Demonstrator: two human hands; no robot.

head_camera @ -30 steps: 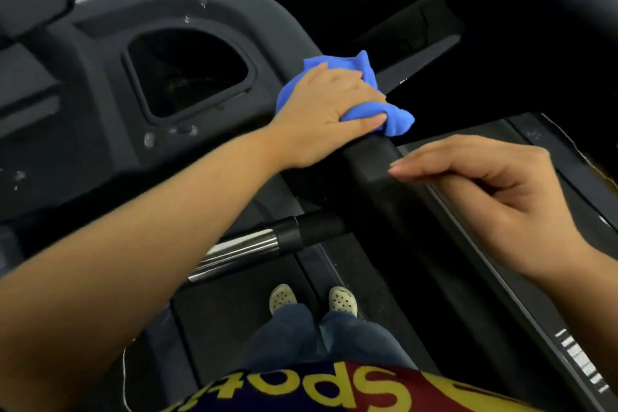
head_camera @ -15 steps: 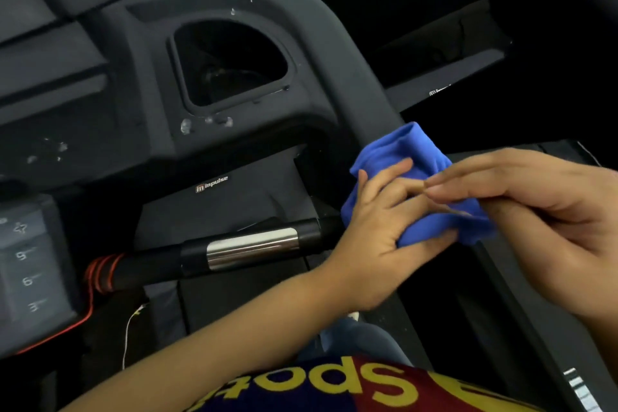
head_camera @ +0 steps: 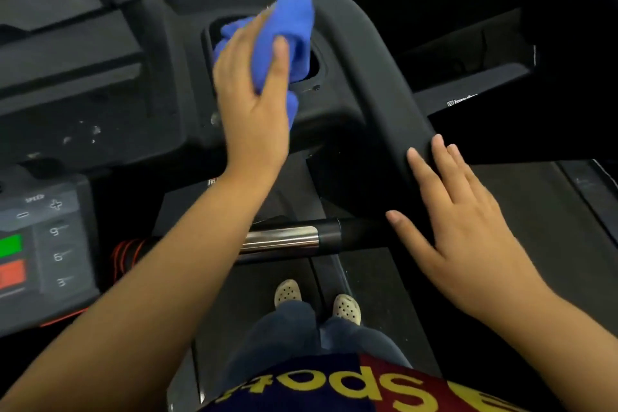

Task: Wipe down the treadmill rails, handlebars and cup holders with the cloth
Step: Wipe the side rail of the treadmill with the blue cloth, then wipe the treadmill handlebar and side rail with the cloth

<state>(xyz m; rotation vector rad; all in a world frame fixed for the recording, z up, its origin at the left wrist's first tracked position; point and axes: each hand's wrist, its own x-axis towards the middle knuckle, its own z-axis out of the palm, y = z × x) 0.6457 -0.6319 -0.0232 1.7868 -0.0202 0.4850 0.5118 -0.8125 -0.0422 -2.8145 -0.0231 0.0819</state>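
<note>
Your left hand (head_camera: 254,104) gripped the cloth (head_camera: 294,17), fingers and thumb clamped round it, at the cup holder (head_camera: 319,75) at 12 o'clock. Your right hand (head_camera: 468,234), fingers apart and straight, lay on the handlebar (head_camera: 378,87) at 4 o'clock. Recommended: press the cloth to the bottom, then sweep round the wall and rim.
</note>
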